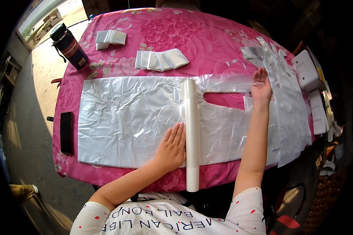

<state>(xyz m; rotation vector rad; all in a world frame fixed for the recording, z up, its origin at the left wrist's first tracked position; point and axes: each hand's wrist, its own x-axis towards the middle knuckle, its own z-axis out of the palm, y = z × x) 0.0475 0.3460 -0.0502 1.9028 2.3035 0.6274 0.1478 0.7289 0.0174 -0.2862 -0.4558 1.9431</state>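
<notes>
Lying flat under the left fingers, one long, white, translucent plastic bag with a cut-out handle end [117,117] is spread. By the left hand [172,150], nothing is grasped: its fingers are kept straight and nearly together, palm down on the plastic. Just to the right of these fingers, one pale, smooth, cylindrical roll [191,137] is laid across the bag; whether it is touched by them cannot be told. The right hand [261,89] is placed at the handle end, its palm turned upward and its fingers slightly bent. The view is poor there, so it cannot be said whether the thin plastic strip [223,83] is held.

As it may be judged, the spreading is mostly done and the roll is already set in place; the creases left of the left fingers are still to be flattened, and no winding is seen.

Beyond the left fingers, two groups of small, flat, silvery-clear packets [162,60] are counted, but their overlapping pieces cannot be counted surely. To the right of the right fingers, one wrinkled heap of whitish plastic sheets [290,105] is found. Far left of the left fingers, one black, rectangular phone [66,132] and one dark, green-lidded bottle [69,47] are placed.
</notes>
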